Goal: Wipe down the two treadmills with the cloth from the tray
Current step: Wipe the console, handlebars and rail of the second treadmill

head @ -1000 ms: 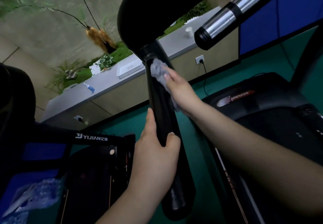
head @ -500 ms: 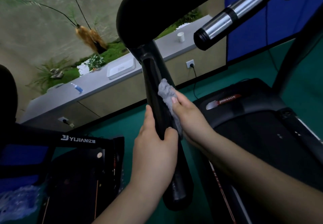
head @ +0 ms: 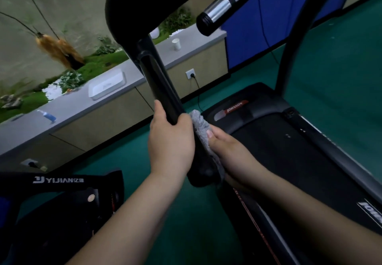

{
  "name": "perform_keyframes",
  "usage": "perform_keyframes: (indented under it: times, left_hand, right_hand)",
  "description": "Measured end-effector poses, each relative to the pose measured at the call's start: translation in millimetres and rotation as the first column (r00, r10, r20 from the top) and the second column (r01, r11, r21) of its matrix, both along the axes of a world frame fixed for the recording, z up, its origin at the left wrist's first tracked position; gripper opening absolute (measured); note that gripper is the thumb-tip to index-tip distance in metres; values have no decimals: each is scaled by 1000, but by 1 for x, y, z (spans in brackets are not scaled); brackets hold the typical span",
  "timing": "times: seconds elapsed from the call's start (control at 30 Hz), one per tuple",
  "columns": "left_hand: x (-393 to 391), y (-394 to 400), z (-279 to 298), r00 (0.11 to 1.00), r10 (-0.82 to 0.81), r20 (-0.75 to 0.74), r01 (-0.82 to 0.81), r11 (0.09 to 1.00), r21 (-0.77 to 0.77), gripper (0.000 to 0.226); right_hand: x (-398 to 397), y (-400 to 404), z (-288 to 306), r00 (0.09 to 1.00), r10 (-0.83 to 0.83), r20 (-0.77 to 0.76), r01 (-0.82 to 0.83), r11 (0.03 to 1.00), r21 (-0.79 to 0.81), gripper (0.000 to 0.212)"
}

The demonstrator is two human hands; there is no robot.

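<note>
The grey cloth [head: 201,128] is pressed against the right side of the black handrail [head: 165,97] of the Johnson treadmill [head: 289,147], low on the bar near its rounded end. The right hand [head: 229,151] holds it there, grip closed around the cloth with the thumb on top and the fingers tucked under the fabric and the bar. Touching the cloth on its left, the left hand [head: 170,140] wraps the same handrail, grip closed round the bar with thumb on the left side and fingers curled over the right.

The handrail slopes up to the black console frame at the top of the view, where a chrome and black handlebar [head: 225,4] juts out. Below and right of the hands lie the treadmill's motor cover with its red Johnson badge and the dark running belt, standing on green floor [head: 186,233].

At lower left is part of the second treadmill [head: 60,182], black with white YIJIAN lettering.

Behind, a grey counter [head: 78,107] runs along the wall. A white tray [head: 107,85] sits mid-counter near its back edge, a blue and white bottle [head: 46,116] lies toward the left end, and a white paper cup [head: 176,44] stands toward the right end. Greenery lines the wall beyond the back edge.
</note>
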State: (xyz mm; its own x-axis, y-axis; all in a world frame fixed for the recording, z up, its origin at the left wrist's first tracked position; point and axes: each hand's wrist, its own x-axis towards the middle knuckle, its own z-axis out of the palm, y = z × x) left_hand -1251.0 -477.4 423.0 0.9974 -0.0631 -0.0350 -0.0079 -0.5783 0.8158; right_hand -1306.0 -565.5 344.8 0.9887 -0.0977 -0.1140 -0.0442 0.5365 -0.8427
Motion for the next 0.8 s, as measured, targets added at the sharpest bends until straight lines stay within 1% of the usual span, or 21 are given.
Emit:
perform_keyframes:
  times: [0.07, 0.17, 0.27, 0.3, 0.37, 0.47, 0.53, 0.6, 0.67, 0.73, 0.8]
  left_hand:
    - [1, 1, -1, 1000, -13, 8, 13, 1000, 2, 75]
    - [2, 2, -3, 999, -40, 11, 40, 999, -9, 79]
    - [0, 3, -2, 998, -61, -15, 60, 998, -34, 79]
    - [0, 4, -2, 997, -67, -28, 66, 997, -49, 81]
    - [2, 4, -1, 996, -74, -42, 71, 995, -65, 85]
    - [6, 4, 0, 996, -73, -43, 70, 996, -56, 86]
    - [8, 3, 0, 997, -72, -41, 70, 996, -49, 86]
    - [8, 3, -1, 997, -67, -39, 65, 997, -49, 86]
    - [7, 2, -1, 997, -66, -38, 65, 997, -47, 86]
    - [7, 2, 1, 997, -69, -35, 67, 997, -39, 86]
    - [7, 3, 3, 996, -73, -42, 72, 997, -29, 88]
  right_hand:
    - [-17, 5, 0, 998, -54, -16, 54, 998, -18, 32]
    - [-47, 14, 4, 992, -128, -15, 127, 991, -51, 40]
    - [-77, 22, 10, 985, -174, -5, 171, 972, -162, 35]
    - [-84, 25, 15, 979, -204, 15, 202, 953, -224, 34]
    - [-88, 30, 25, 951, -293, 99, 309, 887, -344, 31]
    - [-77, 42, 34, 877, -378, 297, 480, 720, -502, 40]
    - [-73, 52, 28, 822, -420, 384, 568, 633, -525, 46]
    - [-76, 58, 18, 786, -465, 407, 617, 627, -475, 52]
    - [-79, 60, 11, 779, -474, 410, 626, 630, -460, 58]
    - [-80, 59, 6, 792, -463, 398, 610, 617, -497, 62]
    - [-79, 53, 5, 811, -437, 388, 584, 583, -565, 64]
